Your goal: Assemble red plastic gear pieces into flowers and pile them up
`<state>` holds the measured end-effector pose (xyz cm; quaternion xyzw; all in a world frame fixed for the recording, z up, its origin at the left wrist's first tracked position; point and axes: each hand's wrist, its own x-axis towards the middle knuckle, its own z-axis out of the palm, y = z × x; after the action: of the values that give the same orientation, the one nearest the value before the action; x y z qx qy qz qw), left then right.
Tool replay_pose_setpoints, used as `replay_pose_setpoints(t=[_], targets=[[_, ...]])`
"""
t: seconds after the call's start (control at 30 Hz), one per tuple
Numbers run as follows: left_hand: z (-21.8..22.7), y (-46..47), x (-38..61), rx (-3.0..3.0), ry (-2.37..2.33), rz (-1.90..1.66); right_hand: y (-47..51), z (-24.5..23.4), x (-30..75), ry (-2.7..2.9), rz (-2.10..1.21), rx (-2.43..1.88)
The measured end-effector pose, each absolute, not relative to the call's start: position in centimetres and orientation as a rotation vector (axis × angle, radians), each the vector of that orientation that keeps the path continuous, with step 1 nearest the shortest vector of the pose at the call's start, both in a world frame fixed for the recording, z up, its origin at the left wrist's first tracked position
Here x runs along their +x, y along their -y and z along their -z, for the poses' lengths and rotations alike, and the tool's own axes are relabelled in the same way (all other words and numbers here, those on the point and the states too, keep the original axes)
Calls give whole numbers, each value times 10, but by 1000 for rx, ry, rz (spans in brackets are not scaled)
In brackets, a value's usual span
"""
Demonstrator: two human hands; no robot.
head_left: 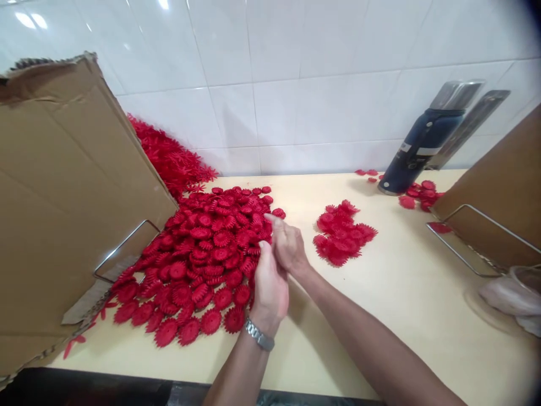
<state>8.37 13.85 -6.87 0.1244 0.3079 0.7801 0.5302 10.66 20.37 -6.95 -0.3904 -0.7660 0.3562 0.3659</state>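
Note:
A large heap of round red flower pieces with notched edges [211, 254] spreads over the pale tabletop. My left hand [270, 285], with a metal watch [259, 335] at its wrist, stands on edge against the heap's right side, thumb pointing up. Its other fingers are mostly hidden. My right hand [290, 245] meets it just beyond, its fingers stretched towards the heap and partly overlapping the left. I see nothing gripped in either hand. To the right lies a smaller group of flatter red flower pieces [342, 232].
A cardboard sheet [76, 197] with a wire stand [122, 248] rises at left. Behind it are spiky red petals [173, 155]. At right stand a dark blue flask [425, 141], another cardboard panel [502, 180] and a clear container [518, 290]. White tiles [329, 107] back the table.

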Motion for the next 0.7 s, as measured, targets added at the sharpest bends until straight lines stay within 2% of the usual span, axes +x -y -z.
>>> replay_pose_setpoints(t=[0.23,0.43,0.57,0.7], targets=[[69,-138,98,370,-772,-1921,-213,75,112,1885,-997,-1109],[64,-139,86,235,-863,-1935,-217,68,119,1713,-1396,-830],[55,-132,76,237,-931,-1925,-226,63,128,1552,-1423,-781],[55,-128,71,171,-987,-1939,-222,63,137,1622,-1461,-715]])
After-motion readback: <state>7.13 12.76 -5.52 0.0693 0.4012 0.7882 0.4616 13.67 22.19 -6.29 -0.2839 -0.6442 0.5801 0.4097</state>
